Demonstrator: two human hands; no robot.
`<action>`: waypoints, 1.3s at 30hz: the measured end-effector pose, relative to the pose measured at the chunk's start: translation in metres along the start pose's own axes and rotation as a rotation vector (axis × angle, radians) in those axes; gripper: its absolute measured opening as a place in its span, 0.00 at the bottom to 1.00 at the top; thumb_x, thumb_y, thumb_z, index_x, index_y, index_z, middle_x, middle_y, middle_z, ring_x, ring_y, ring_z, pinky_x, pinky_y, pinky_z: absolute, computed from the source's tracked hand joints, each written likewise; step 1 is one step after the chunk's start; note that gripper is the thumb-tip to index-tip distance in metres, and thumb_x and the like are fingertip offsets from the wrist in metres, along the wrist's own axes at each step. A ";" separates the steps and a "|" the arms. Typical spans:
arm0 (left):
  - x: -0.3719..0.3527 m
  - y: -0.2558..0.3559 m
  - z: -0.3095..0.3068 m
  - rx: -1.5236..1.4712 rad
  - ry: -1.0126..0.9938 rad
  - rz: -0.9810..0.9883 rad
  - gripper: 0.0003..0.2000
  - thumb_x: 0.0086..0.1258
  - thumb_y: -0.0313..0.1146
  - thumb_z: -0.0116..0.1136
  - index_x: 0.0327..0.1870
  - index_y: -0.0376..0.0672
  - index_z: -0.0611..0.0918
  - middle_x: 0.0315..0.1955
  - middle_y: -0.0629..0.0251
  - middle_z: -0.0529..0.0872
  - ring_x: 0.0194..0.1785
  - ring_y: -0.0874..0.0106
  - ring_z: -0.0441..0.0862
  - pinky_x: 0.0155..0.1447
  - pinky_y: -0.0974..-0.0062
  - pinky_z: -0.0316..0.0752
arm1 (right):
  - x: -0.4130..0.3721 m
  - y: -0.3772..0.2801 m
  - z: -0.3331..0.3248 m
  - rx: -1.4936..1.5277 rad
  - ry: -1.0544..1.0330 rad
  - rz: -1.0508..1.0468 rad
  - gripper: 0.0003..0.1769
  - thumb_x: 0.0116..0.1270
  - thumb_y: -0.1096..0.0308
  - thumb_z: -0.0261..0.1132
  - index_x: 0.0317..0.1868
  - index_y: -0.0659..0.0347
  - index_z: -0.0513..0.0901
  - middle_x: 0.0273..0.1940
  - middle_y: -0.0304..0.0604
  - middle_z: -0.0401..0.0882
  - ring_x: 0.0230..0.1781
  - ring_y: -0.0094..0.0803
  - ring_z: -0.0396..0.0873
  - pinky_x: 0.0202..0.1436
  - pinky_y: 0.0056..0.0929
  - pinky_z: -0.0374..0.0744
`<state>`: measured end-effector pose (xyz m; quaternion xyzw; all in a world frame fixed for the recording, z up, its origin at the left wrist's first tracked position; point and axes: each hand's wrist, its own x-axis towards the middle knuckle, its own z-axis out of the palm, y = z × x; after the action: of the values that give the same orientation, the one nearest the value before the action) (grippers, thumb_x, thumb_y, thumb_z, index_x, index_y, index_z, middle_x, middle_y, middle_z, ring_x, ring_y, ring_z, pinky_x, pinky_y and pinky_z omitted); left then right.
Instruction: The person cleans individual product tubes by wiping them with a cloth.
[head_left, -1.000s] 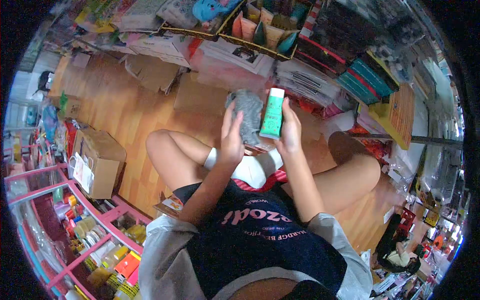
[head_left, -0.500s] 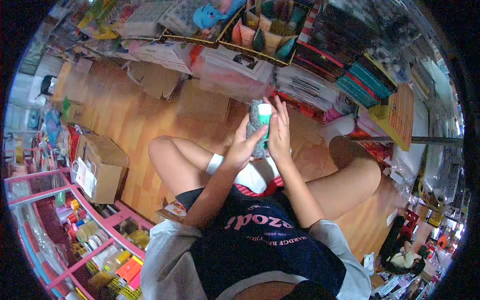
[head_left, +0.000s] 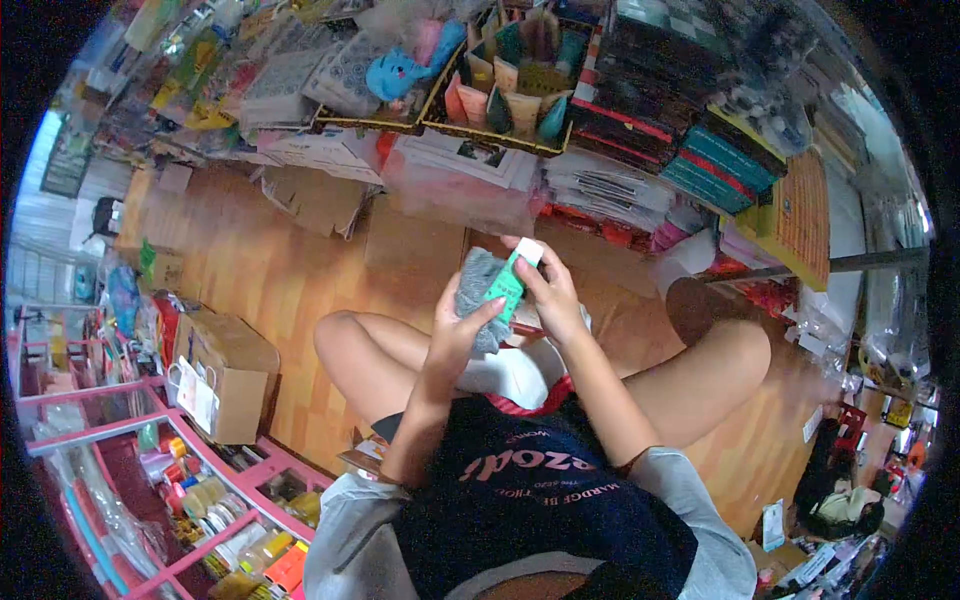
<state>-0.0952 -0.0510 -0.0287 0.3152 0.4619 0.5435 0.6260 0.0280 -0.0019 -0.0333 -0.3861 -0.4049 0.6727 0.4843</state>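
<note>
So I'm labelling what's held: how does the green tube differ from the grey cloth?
The green tube is smooth, bright and white-capped, tilted up to the right; the grey cloth is dull, fuzzy and bunched. The right hand grips the tube, the left hand cups the cloth. Both are held touching each other.

The dark navy T-shirt [head_left: 560,510] carries large pink letters [head_left: 520,463] that, seen from above, read roughly "ezod". The smaller pink arcs of print around them are too small to read. The print on the green plastic tube with a white cap [head_left: 505,285] is also illegible.
</note>
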 end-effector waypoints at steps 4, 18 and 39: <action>0.005 -0.001 -0.002 -0.109 0.281 0.020 0.16 0.54 0.23 0.59 0.44 0.40 0.69 0.34 0.67 0.77 0.36 0.77 0.75 0.40 0.80 0.72 | 0.006 0.008 -0.004 0.012 0.096 -0.053 0.13 0.57 0.67 0.61 0.40 0.65 0.75 0.37 0.36 0.75 0.39 0.22 0.71 0.44 0.20 0.68; 0.016 0.012 -0.017 0.117 0.386 0.311 0.18 0.54 0.23 0.58 0.46 0.37 0.70 0.34 0.64 0.78 0.33 0.77 0.76 0.36 0.82 0.72 | 0.005 -0.006 -0.030 -0.697 -0.404 -0.032 0.19 0.43 0.66 0.67 0.37 0.63 0.76 0.27 0.43 0.75 0.29 0.25 0.72 0.37 0.24 0.71; 0.063 -0.126 -0.072 0.096 0.269 -0.179 0.11 0.55 0.20 0.54 0.39 0.35 0.70 0.25 0.60 0.78 0.21 0.73 0.77 0.21 0.77 0.73 | 0.206 -0.138 0.018 -1.327 0.188 -0.729 0.31 0.46 0.67 0.68 0.51 0.64 0.67 0.40 0.54 0.75 0.42 0.44 0.74 0.46 0.36 0.71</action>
<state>-0.1137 -0.0244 -0.1833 0.2267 0.5930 0.5004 0.5886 0.0104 0.2216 0.0735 -0.4936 -0.7832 0.0505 0.3746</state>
